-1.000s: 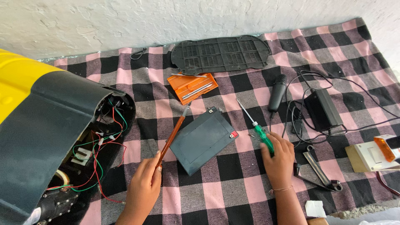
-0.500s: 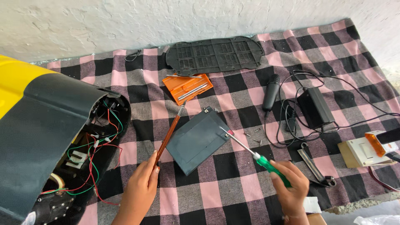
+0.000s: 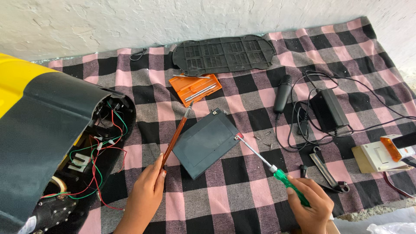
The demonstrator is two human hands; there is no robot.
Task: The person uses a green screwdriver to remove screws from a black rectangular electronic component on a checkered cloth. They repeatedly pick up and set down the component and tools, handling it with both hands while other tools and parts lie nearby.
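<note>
Two screwdrivers are aimed at the flat, matte dark battery (image 3: 206, 143) lying mid-frame on the checked cloth (image 3: 242, 203). The orange-shafted one (image 3: 175, 135), gripped by the left hand (image 3: 147, 190), points up-right; the green-handled one (image 3: 271, 167), clenched in the right hand (image 3: 310, 206), points up-left, touching the battery's right edge.

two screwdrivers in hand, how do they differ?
The orange screwdriver in the left hand has a long, slim orange handle; the green screwdriver in the right hand has a short green handle and a long bare metal shaft. The orange one leans up to the right with its tip left of the dark box; the green one leans up to the left with its tip at the box's right edge. Both are gripped at the handle end.
</note>
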